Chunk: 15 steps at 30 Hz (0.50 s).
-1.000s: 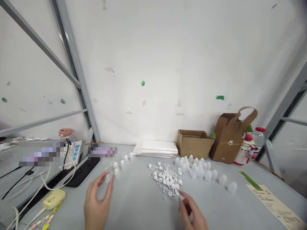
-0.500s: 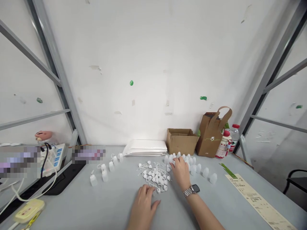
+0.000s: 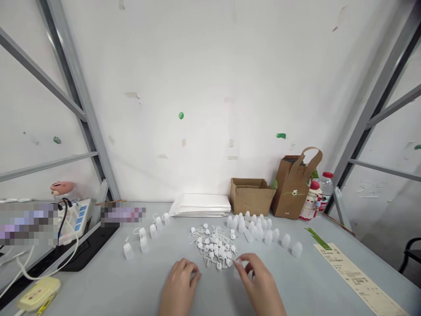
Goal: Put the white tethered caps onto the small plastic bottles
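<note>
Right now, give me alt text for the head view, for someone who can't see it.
A person's right hand holds a small translucent bottle near a pile of white looped caps on a gray table, the left hand curled nearby. More bottles cluster behind, before a cardboard box and brown bag.

The grey table [image 3: 144,285] bears white looped caps [image 3: 215,248] near its middle, translucent bottles [image 3: 268,238] on either side, white packets [image 3: 201,205], a cardboard box [image 3: 250,202] and brown bag [image 3: 287,197] along its back edge, and a printed strip [image 3: 357,277] toward the right edge.
</note>
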### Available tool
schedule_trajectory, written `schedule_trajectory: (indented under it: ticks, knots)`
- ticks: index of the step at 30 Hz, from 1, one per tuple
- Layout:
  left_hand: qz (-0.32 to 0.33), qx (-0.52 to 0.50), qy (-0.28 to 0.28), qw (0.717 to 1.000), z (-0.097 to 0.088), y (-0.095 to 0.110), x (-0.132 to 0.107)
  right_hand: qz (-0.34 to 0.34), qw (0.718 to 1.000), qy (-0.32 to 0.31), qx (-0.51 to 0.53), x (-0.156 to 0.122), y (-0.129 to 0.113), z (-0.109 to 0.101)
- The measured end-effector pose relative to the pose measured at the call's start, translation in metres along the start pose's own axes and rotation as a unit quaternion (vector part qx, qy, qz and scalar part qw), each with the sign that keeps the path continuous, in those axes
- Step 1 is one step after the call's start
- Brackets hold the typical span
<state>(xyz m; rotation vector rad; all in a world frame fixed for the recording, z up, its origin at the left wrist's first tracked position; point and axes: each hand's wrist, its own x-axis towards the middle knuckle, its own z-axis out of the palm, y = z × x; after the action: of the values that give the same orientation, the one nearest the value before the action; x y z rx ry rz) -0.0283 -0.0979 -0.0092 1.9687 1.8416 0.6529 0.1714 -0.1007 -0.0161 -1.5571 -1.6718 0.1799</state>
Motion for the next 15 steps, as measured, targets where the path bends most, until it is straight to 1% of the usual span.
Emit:
schedule_trajectory:
  ticks: [3, 6, 9, 12, 14, 15]
  knots:
    - [-0.016, -0.005, 0.013, 1.000, -0.005, -0.001, 0.000, 0.048, 0.999, 0.008, 0.012, -0.021, 0.003, 0.014]
    - [0.003, -0.004, 0.034, 0.999, 0.000, 0.009, 0.004, 0.061, 0.997, 0.019, 0.041, -0.030, 0.006, 0.025]
    - [0.029, 0.009, 0.048, 0.998, 0.011, 0.020, 0.010, 0.032, 0.996, 0.033, 0.080, -0.034, 0.010, 0.033]
    - [0.040, 0.015, 0.058, 0.997, 0.019, 0.023, 0.017, -0.019, 0.991, 0.061, 0.114, -0.040, 0.015, 0.042]
    - [0.034, -0.017, 0.074, 0.997, 0.020, 0.021, 0.020, -0.039, 0.988, 0.080, 0.124, -0.044, 0.016, 0.047]
    - [0.025, -0.051, 0.084, 0.995, 0.019, 0.019, 0.021, -0.044, 0.987, 0.088, 0.126, -0.045, 0.017, 0.049]
